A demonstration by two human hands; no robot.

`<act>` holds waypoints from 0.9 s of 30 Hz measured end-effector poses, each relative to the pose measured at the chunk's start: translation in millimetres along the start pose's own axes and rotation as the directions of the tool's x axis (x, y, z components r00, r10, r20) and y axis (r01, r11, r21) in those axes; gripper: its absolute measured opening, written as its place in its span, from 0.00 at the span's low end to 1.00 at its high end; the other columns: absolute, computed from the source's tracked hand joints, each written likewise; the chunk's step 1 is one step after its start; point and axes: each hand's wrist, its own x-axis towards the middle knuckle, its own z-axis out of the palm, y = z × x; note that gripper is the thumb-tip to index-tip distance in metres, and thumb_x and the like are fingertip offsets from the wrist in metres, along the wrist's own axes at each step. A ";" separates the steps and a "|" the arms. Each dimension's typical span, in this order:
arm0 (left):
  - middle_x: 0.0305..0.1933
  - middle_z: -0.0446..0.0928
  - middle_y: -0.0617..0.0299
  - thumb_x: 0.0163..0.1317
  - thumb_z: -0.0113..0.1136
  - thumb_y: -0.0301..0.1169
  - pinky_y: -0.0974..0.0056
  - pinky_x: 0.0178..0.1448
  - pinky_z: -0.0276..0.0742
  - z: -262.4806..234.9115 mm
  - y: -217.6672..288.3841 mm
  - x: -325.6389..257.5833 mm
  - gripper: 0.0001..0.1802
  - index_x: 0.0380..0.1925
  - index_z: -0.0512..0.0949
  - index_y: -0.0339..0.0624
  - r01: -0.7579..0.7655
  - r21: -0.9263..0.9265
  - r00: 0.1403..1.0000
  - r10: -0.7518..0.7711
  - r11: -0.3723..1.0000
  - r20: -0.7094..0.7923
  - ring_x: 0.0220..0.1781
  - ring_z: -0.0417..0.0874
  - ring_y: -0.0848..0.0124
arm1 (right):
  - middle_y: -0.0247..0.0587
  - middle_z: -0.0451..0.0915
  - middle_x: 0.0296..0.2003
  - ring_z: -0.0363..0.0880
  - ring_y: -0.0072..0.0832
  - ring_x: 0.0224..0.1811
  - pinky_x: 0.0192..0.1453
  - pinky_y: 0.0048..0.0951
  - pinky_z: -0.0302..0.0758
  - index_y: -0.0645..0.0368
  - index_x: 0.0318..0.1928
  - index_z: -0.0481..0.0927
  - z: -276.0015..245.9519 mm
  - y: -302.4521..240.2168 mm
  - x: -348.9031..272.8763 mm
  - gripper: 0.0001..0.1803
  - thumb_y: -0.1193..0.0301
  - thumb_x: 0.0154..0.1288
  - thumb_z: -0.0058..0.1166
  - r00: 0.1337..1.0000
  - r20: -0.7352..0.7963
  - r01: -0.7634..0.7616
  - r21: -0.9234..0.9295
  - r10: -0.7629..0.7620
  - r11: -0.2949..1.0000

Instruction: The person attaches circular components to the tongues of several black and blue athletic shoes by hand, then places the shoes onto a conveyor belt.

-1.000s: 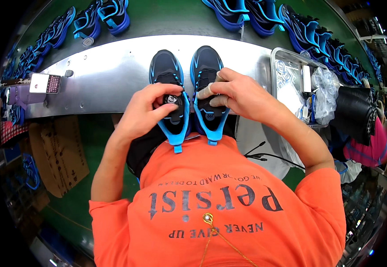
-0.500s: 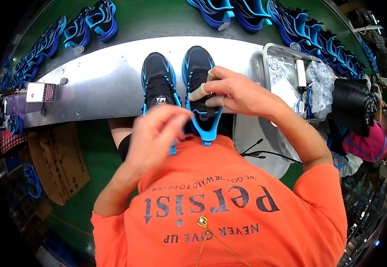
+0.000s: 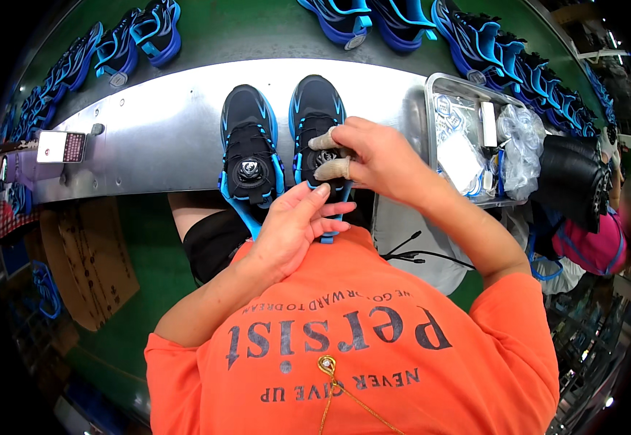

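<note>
Two black and blue sneakers stand side by side at the bench's near edge, toes pointing away. The left sneaker [image 3: 246, 116] has a round dial [image 3: 248, 171] on its tongue, and no hand is on it. On the right sneaker [image 3: 316, 105], my right hand [image 3: 380, 159] grips a similar dial [image 3: 324, 157] between fingers wearing pale finger covers. My left hand [image 3: 293, 228] is palm up by that sneaker's heel opening. Its thumb touches the tongue's lower end, while the other fingers stretch out across the opening, apart.
A metal tray [image 3: 431, 123] at the right holds plastic bags, round labels and a white box. Beyond the bench [image 3: 156, 123] stand rows of matching sneakers [image 3: 475, 43]. A small white device [image 3: 61, 147] sits at the left, above a cardboard box [image 3: 87, 261]. Black cables [image 3: 431, 255] lie near my lap.
My left hand has moved right from beside the left sneaker to the right one's opening. My right fingers have shifted onto the dial, which now shows on that sneaker.
</note>
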 end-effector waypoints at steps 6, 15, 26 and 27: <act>0.51 0.76 0.59 0.76 0.52 0.35 0.66 0.42 0.85 1.3 -3.3 1.6 0.13 0.52 0.74 0.38 -0.022 0.128 0.999 0.025 0.992 -0.023 0.59 0.81 0.60 | 0.41 0.75 0.35 0.77 0.34 0.36 0.43 0.33 0.76 0.50 0.54 0.85 -2.1 7.6 3.2 0.21 0.64 0.58 0.67 0.997 0.034 0.071 -0.014 -0.070 0.997; 0.51 0.80 0.44 0.77 0.50 0.36 0.67 0.40 0.84 4.0 -3.2 -2.5 0.16 0.52 0.75 0.34 -0.049 0.302 0.991 0.083 0.952 -0.100 0.33 0.85 0.70 | 0.42 0.75 0.33 0.78 0.39 0.38 0.43 0.38 0.75 0.48 0.49 0.87 -16.2 9.6 11.5 0.18 0.63 0.56 0.67 0.990 0.109 0.069 0.166 -0.087 0.984; 0.51 0.81 0.45 0.77 0.51 0.35 0.68 0.39 0.83 -3.5 2.2 2.6 0.14 0.50 0.75 0.36 0.043 0.272 0.997 -0.025 0.961 -0.070 0.32 0.85 0.70 | 0.43 0.76 0.32 0.78 0.41 0.37 0.41 0.39 0.76 0.53 0.46 0.86 0.2 10.1 7.4 0.17 0.63 0.56 0.68 0.996 -0.016 0.091 0.073 -0.090 0.993; 0.50 0.82 0.45 0.77 0.51 0.35 0.68 0.39 0.83 -3.8 2.2 2.5 0.13 0.49 0.75 0.36 0.036 0.271 0.997 -0.015 0.962 -0.078 0.32 0.85 0.70 | 0.42 0.75 0.32 0.78 0.42 0.37 0.41 0.39 0.76 0.53 0.46 0.86 6.1 5.7 4.7 0.17 0.64 0.56 0.67 0.994 -0.073 0.078 0.012 -0.076 0.997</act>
